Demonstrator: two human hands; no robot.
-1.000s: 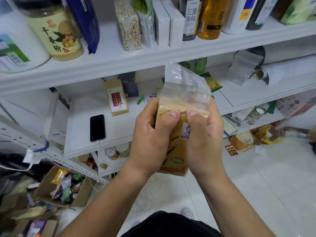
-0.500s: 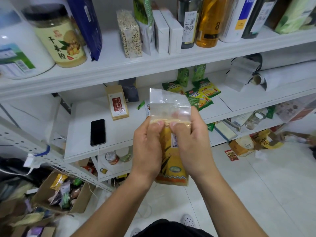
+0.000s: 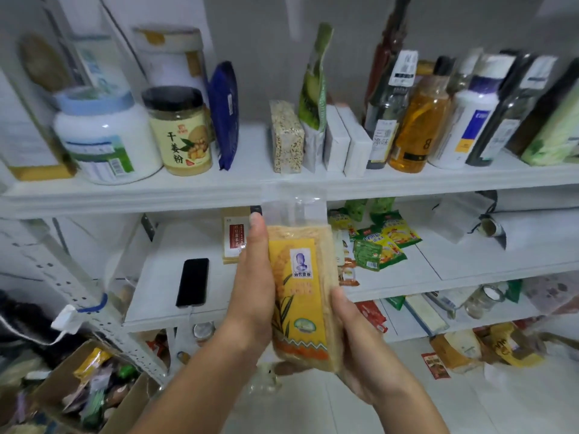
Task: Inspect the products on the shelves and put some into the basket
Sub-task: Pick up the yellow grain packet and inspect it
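Both hands hold one item upright in front of the white metal shelving unit (image 3: 219, 195): a vacuum-packed clear plastic brick of yellow grain w/ yellow printed label (image 3: 302, 296). Pack's flat transparent top flap overlaps the upper shelf edge in view.

L hand (image 3: 255, 286): fingers extended, near straight, laid along pack's left side; thumb side faces the camera; fingertip reaches the top of the grain fill. No curl visible.

R hand (image 3: 360, 346): cups pack's lower right corner & base; thumb presses on the right edge, fingers wrap underneath, one fingertip showing below the pack.

Upper shelf, L to R: white tub w/ blue lid (image 3: 106, 136), clear jar w/ black lid & yellow ginger label (image 3: 180, 133), dark blue pouch (image 3: 224, 114), clear brick of mixed grain (image 3: 286, 137), two white boxes (image 3: 346, 140), amber bottle (image 3: 419, 123).

Middle shelf: black phone lying flat (image 3: 192, 281), green/yellow sachets (image 3: 380, 242) right of the pack.

Floor, lower left: open cardboard box of mixed packets (image 3: 91, 393). Basket not seen
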